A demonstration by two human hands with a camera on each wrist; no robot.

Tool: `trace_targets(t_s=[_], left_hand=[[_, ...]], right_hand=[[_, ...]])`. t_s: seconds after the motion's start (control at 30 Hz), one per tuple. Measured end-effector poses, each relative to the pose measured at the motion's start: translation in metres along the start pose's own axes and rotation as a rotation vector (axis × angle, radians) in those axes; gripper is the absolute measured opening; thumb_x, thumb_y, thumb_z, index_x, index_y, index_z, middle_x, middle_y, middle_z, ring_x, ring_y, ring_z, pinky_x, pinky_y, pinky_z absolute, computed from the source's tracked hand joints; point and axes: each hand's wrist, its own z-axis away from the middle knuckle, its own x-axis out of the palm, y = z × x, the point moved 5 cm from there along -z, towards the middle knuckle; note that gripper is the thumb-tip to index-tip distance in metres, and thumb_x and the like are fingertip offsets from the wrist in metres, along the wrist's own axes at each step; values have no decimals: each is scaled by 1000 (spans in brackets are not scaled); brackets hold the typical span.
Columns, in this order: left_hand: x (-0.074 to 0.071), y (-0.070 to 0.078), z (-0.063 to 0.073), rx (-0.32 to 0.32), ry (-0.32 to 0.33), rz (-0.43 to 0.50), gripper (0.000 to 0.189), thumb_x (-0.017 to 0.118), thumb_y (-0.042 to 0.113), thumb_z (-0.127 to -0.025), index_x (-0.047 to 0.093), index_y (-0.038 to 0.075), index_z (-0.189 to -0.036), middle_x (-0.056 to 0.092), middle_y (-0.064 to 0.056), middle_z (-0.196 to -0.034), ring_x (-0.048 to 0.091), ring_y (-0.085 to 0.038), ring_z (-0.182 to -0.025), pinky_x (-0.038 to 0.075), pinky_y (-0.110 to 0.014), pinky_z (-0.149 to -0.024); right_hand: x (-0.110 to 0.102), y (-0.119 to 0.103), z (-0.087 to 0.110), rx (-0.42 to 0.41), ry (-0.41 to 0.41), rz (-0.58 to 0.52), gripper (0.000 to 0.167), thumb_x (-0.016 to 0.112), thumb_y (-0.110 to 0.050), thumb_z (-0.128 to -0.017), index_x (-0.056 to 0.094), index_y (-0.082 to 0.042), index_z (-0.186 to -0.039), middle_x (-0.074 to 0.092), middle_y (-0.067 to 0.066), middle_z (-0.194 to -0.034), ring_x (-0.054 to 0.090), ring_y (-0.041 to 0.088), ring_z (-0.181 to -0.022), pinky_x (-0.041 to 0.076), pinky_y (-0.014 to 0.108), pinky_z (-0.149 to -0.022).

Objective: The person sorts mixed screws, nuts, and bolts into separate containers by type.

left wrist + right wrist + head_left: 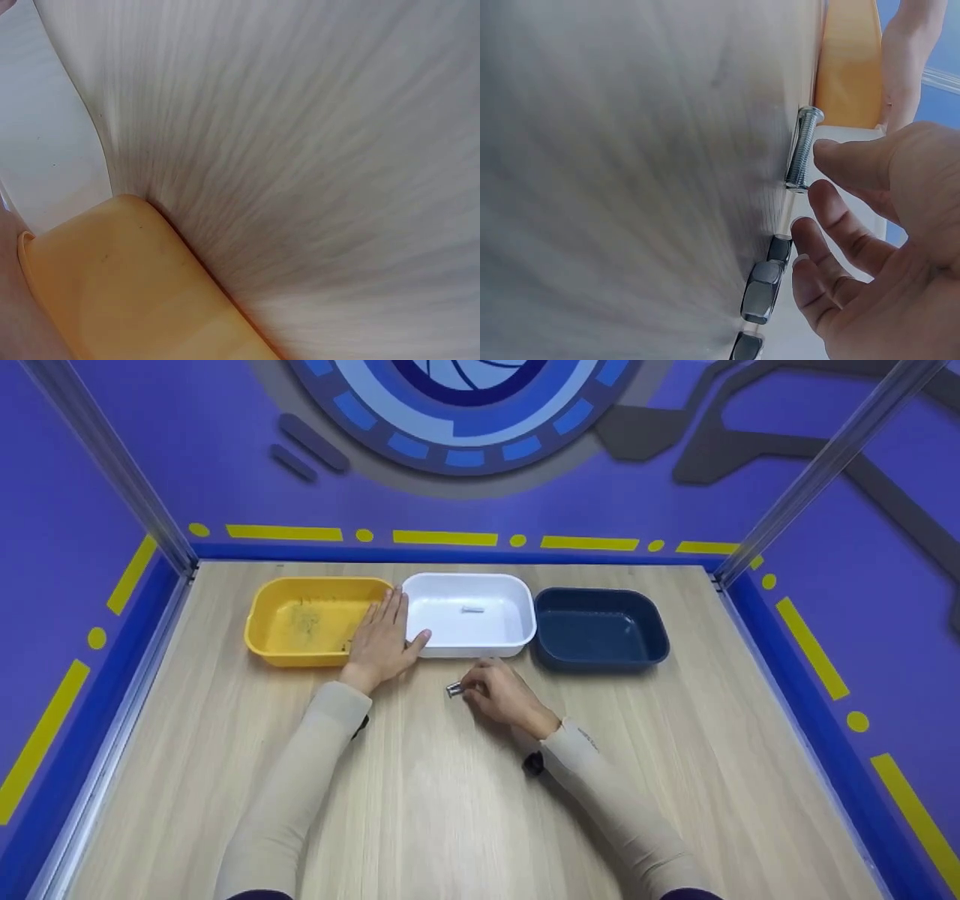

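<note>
My left hand (381,641) lies with straight fingers over the touching rims of the yellow bin (319,660) and the white bin (469,651). My right hand (504,694) is low over the table just in front of the white bin, fingers loosely bent. In the right wrist view, a threaded metal bolt (802,150) lies on the table right by the thumb and index fingertips. Several dark hex nuts (762,292) lie in a row below the other fingertips; the hand hides them in the head view. A silvery bolt (472,610) rests inside the white bin.
A dark blue bin (600,664) stands to the right of the white one, completing a row along the back of the wooden table (435,810). Small dark marks show on the yellow bin's floor. Purple-blue panels (525,502) enclose the back and sides.
</note>
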Motion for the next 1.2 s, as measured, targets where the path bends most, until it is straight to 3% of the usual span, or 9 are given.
trace_targets(t_s=[0.33, 0.77, 1.2], left_hand=[[-1, 1, 0, -13, -39, -15, 90, 31, 62, -110, 10, -3, -169, 7, -21, -179, 5, -34, -167, 5, -48, -137], [-3, 3, 2, 7, 7, 19, 90, 33, 61, -110, 15, -5, -168, 11, -23, -178, 10, -37, -167, 11, -51, -137], [-1, 1, 1, -7, -10, -23, 91, 31, 62, -110, 13, -4, -169, 10, -22, -179, 7, -35, -167, 11, -51, -137]], right_hand=[[1, -1, 1, -19, -13, 40, 8, 80, -11, -95, 83, -10, -102, 72, 5, -99, 61, 22, -92, 53, 41, -82], [3, -1, 0, -13, -15, 63, 8, 82, -10, -93, 82, -9, -102, 71, 5, -98, 62, 23, -92, 54, 41, -80], [7, -5, 2, -68, -19, 87, 9, 81, -10, -93, 84, -9, -102, 71, 6, -93, 64, 23, -86, 53, 44, -79]])
